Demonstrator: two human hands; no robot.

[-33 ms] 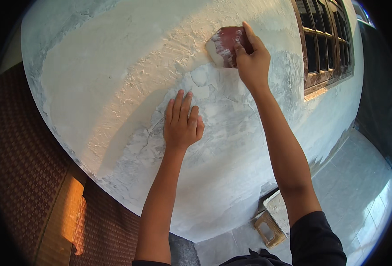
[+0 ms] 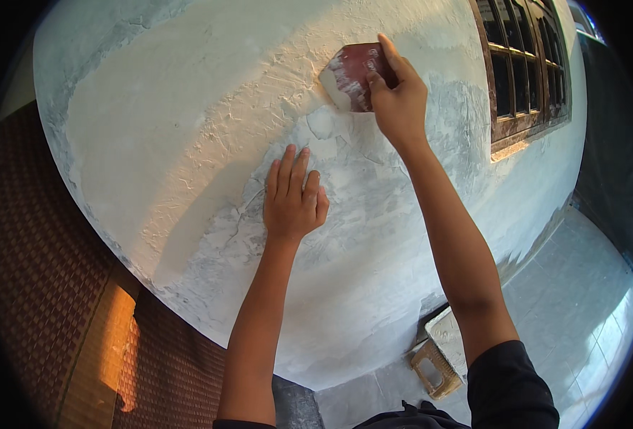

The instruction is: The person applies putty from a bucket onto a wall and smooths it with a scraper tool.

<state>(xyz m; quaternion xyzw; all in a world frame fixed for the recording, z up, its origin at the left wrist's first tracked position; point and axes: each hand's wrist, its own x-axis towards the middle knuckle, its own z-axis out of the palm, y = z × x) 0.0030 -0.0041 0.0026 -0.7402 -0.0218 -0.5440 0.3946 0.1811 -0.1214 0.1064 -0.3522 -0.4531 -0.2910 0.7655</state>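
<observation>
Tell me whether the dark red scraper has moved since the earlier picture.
Yes: the dark red scraper, held in the right hand, has shifted slightly left across the wall, farther from the window.

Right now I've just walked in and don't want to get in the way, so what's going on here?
A person is at a wall with patchy grey areas and rough, ridged cream-coloured ones. Their right hand grips a dark red scraper, smeared with white, up against the wall. The left hand is empty, its palm side toward the wall, lower and to the left. A barred window is off to the right.
</observation>
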